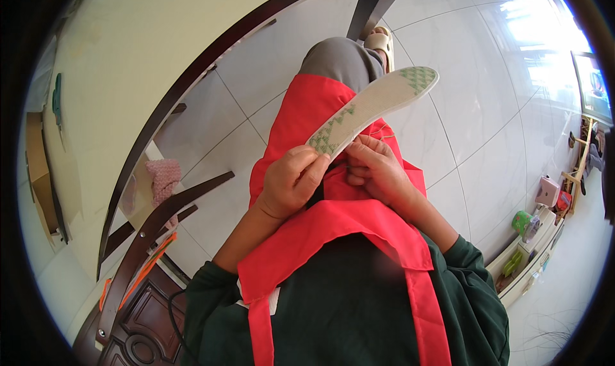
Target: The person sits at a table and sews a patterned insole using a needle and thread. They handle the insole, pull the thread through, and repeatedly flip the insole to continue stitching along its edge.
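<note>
A pale shoe insole [370, 104] with green stitched patterns at both ends slants up and right above my lap. My left hand [295, 176] pinches its near end between thumb and fingers. At the insole's lower right edge, my right hand [379, 166] has its thumb and forefinger drawn together. Whether a needle or the insole's edge is between those fingertips is hidden. A thin green thread [384, 129] loops over the red apron [307, 111] just beyond the right hand.
A cream tabletop [134, 54] with a dark rim curves along the left, bearing green-handled scissors [57, 99] and a cardboard box [41, 174]. A dark wooden chair arm [168, 212] is at lower left. To the right stands a low cabinet [528, 258] on the tiled floor [480, 140].
</note>
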The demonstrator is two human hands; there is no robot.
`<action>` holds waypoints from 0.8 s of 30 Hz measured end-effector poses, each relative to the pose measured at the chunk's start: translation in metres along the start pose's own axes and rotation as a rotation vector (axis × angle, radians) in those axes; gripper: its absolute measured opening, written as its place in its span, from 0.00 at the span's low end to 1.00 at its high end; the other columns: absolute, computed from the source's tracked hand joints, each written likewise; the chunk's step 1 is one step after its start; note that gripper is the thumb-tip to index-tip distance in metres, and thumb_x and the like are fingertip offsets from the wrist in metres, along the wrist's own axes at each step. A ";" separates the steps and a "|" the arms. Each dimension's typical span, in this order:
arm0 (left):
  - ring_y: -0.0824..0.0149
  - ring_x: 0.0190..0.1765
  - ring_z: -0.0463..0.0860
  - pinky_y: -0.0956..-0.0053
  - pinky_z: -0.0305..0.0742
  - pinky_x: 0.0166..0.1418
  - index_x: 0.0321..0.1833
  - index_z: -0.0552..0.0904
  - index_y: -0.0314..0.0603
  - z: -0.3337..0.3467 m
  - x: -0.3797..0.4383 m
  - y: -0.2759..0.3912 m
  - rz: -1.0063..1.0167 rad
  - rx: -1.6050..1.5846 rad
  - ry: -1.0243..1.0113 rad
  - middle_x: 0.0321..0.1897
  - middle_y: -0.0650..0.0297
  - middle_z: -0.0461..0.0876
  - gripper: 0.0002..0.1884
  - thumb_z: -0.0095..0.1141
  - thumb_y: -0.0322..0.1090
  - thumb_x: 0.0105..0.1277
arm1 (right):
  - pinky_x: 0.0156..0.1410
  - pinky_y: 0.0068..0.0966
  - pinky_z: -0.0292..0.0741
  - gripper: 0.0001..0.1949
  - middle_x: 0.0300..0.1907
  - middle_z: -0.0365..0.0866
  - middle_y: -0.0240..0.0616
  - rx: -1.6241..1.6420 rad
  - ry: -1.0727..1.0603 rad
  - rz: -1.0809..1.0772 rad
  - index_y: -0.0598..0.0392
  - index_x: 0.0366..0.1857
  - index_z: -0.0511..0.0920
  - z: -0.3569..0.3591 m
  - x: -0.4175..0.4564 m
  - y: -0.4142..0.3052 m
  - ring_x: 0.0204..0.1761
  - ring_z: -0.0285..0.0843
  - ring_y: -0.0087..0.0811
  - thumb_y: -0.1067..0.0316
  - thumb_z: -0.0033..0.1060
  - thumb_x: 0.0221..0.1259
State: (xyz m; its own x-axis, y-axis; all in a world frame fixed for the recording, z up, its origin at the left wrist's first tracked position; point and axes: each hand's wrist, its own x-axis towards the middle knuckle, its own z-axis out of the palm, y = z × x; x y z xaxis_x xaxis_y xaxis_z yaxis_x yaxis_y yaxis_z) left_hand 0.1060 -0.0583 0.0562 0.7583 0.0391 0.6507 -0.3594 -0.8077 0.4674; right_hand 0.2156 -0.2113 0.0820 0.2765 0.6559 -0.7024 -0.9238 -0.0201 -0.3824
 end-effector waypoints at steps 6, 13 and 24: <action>0.61 0.35 0.79 0.72 0.77 0.35 0.47 0.80 0.35 -0.002 0.010 0.007 -0.164 0.012 -0.008 0.39 0.59 0.74 0.17 0.62 0.18 0.53 | 0.24 0.15 0.56 0.12 0.20 0.58 0.20 -0.084 0.038 -0.031 0.49 0.25 0.67 0.006 -0.003 -0.004 0.19 0.53 0.13 0.61 0.53 0.69; 0.72 0.41 0.79 0.79 0.76 0.46 0.45 0.81 0.33 -0.004 0.021 0.014 -1.050 -0.679 0.231 0.38 0.65 0.78 0.09 0.60 0.23 0.61 | 0.30 0.20 0.64 0.12 0.23 0.65 0.29 -0.705 0.223 -0.556 0.59 0.31 0.69 0.003 -0.010 -0.013 0.23 0.60 0.19 0.64 0.40 0.72; 0.74 0.44 0.80 0.80 0.76 0.51 0.48 0.78 0.30 -0.005 0.018 0.010 -1.388 -1.042 0.333 0.42 0.60 0.82 0.11 0.59 0.25 0.64 | 0.29 0.16 0.64 0.15 0.21 0.70 0.29 -1.073 0.544 -0.960 0.61 0.59 0.65 0.013 -0.021 -0.039 0.21 0.63 0.17 0.72 0.42 0.71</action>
State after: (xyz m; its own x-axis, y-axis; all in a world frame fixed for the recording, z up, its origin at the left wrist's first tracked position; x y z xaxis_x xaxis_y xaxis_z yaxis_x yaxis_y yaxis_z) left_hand 0.1131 -0.0625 0.0756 0.6926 0.5208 -0.4991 0.1276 0.5925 0.7954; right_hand 0.2423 -0.2142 0.1192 0.9171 0.3983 0.0174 0.2066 -0.4374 -0.8752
